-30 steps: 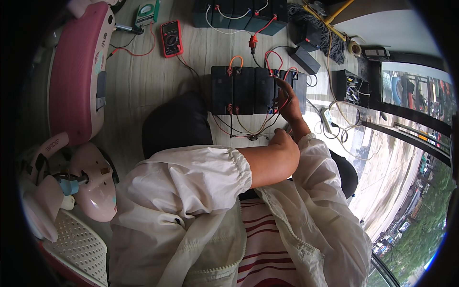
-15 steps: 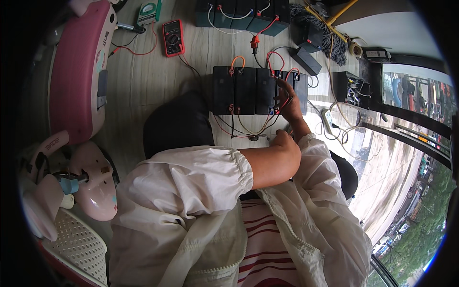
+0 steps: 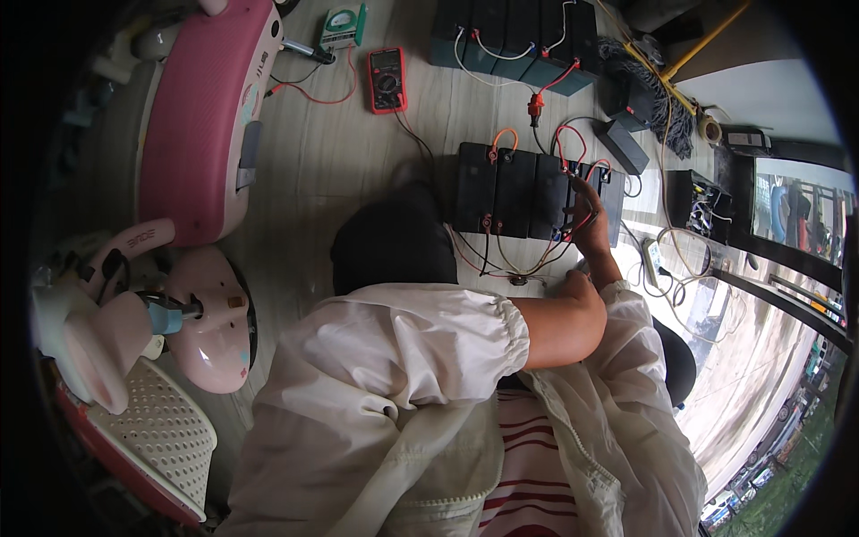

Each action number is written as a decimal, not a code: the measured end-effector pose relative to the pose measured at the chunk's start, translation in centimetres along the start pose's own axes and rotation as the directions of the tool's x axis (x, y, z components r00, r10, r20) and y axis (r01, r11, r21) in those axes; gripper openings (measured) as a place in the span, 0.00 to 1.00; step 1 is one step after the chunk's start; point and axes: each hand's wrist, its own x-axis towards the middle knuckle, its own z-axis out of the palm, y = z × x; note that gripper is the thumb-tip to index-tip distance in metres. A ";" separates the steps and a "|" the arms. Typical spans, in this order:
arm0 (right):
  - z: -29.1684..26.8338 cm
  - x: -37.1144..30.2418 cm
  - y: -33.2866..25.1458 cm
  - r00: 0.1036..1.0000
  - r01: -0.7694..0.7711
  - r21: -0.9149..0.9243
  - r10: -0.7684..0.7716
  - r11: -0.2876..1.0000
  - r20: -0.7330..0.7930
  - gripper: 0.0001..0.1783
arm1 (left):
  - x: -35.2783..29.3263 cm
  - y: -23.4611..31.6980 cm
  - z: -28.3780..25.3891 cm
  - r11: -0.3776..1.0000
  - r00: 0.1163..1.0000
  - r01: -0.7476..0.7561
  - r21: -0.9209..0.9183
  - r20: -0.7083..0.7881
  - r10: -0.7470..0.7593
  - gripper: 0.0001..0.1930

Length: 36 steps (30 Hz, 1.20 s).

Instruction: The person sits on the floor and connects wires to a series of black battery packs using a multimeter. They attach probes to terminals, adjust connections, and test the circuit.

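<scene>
A row of black batteries stands on the floor in front of me, joined by red, orange, black and pale wires at their terminals. My right hand rests over the right part of the row. Its fingers are apart, one reaching to a terminal by the red wire; it holds nothing that I can see. Just nearer to me, my left hand is bent inward beside the right wrist. Its fingers are curled and mostly hidden, so what they hold does not show. A small dark connector lies on wires before the batteries.
Beyond stands a second wired battery row with a red connector. A red multimeter and a green-and-white meter lie to the left. Pink scooter parts line the left side. At right are a power strip and mop.
The whole view has swung, so the scene sits further right and mostly lower. My hands keep nearly the same places at the batteries, with no clear change in grip.
</scene>
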 end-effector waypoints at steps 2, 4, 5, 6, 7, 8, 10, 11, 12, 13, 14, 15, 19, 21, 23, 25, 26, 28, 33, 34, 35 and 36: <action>0.3 0.0 -0.3 1.000 0.002 -0.006 -0.002 1.000 0.007 0.20 | -1.1 -0.5 -0.8 0.999 1.000 -0.004 -0.032 0.012 0.004 0.26; 0.4 0.0 -0.7 0.998 -0.062 -0.034 0.062 0.998 -0.002 0.20 | -1.3 -0.7 -1.0 0.999 0.999 -0.002 -0.047 0.034 0.003 0.26; 0.4 -0.1 -1.0 0.996 -0.094 -0.051 0.094 0.994 -0.008 0.20 | -0.9 -0.7 -0.9 0.999 0.999 0.004 -0.048 0.050 -0.001 0.26; 0.4 -0.1 -1.1 0.996 -0.089 -0.059 0.089 0.994 -0.007 0.20 | -0.5 -0.6 -0.8 0.999 0.998 0.010 -0.048 0.067 -0.007 0.26; 0.4 -0.1 -1.1 0.996 -0.085 -0.068 0.084 0.994 -0.007 0.20 | -0.1 -0.5 -0.6 1.000 0.996 -0.003 -0.029 0.088 0.006 0.25; 0.4 -0.1 -1.2 0.997 -0.080 -0.076 0.080 0.994 -0.006 0.20 | 0.3 -0.3 -0.5 1.000 0.994 -0.016 -0.010 0.109 0.017 0.25; 0.3 -0.1 -1.0 0.996 -0.086 -0.048 0.086 0.995 -0.002 0.20 | 0.6 -0.1 -0.4 1.000 0.992 -0.029 0.011 0.125 0.028 0.25; 0.2 -0.1 -0.8 0.996 -0.089 -0.035 0.089 0.995 -0.002 0.20 | 0.4 -0.2 -0.5 0.999 0.993 -0.029 0.015 0.118 0.027 0.25; 0.2 -0.1 -0.6 0.998 -0.063 -0.043 0.062 0.997 -0.004 0.20 | 0.3 -0.2 -0.6 0.999 0.993 -0.029 0.018 0.112 0.027 0.25; 0.2 -0.1 -0.4 0.999 -0.036 -0.051 0.036 0.998 -0.002 0.20 | 0.4 -0.1 -0.4 0.999 0.995 -0.021 0.028 0.101 0.019 0.25; 0.3 0.0 -0.2 1.000 -0.010 -0.059 0.010 0.998 0.000 0.20 | 0.6 0.1 -0.1 0.999 0.996 -0.013 0.039 0.090 0.010 0.26; 0.3 0.1 0.0 1.000 -0.005 -0.067 0.005 0.998 0.002 0.20 | 0.7 0.2 0.1 0.999 0.997 -0.005 0.049 0.079 0.001 0.26; 0.3 0.1 -0.2 1.000 -0.003 -0.079 0.003 0.997 0.006 0.20 | 0.1 0.0 -0.3 0.999 0.997 -0.021 0.048 0.079 0.017 0.26; 0.5 0.1 -0.4 1.000 -0.006 -0.070 0.007 0.998 0.012 0.20 | 0.0 -0.1 -0.3 0.999 0.996 -0.023 0.033 0.087 0.020 0.26; 0.5 0.1 -0.2 1.000 -0.013 -0.056 0.014 0.998 0.013 0.20 | -1.1 -0.6 -1.1 1.000 0.998 0.001 -0.016 0.065 0.000 0.26; -0.5 -0.3 0.0 0.998 -0.061 -0.040 0.061 0.997 -0.016 0.20 | -1.4 -0.9 -1.7 0.999 0.999 -0.022 -0.042 0.040 0.023 0.27; 0.1 -0.2 -0.5 0.997 -0.071 -0.013 0.071 0.997 -0.003 0.20 | -1.6 -1.0 -1.7 0.998 0.999 -0.007 -0.055 0.053 0.010 0.27; 0.4 0.0 -0.9 0.997 -0.078 -0.017 0.078 0.997 0.011 0.20 | -1.8 -1.1 -1.7 0.997 0.997 0.005 -0.077 0.072 0.001 0.27; 0.7 -0.1 -1.0 0.998 -0.067 -0.030 0.067 0.997 -0.010 0.20 | -0.2 -0.2 0.3 0.993 0.999 0.050 -0.111 0.022 -0.048 0.26; 0.6 -0.2 -1.0 0.996 -0.093 -0.035 0.093 0.995 -0.011 0.20 | -0.6 -0.4 0.0 0.993 0.999 0.033 -0.109 0.033 -0.030 0.26; 0.5 -0.2 -1.1 0.993 -0.119 -0.039 0.119 0.992 -0.011 0.20 | -1.1 -0.7 -0.5 0.994 0.999 0.017 -0.108 0.044 -0.012 0.25; 0.4 -0.2 -1.2 0.990 -0.144 -0.043 0.144 0.989 -0.011 0.20 | -1.5 -0.9 -0.8 0.994 0.998 0.002 -0.107 0.056 0.004 0.25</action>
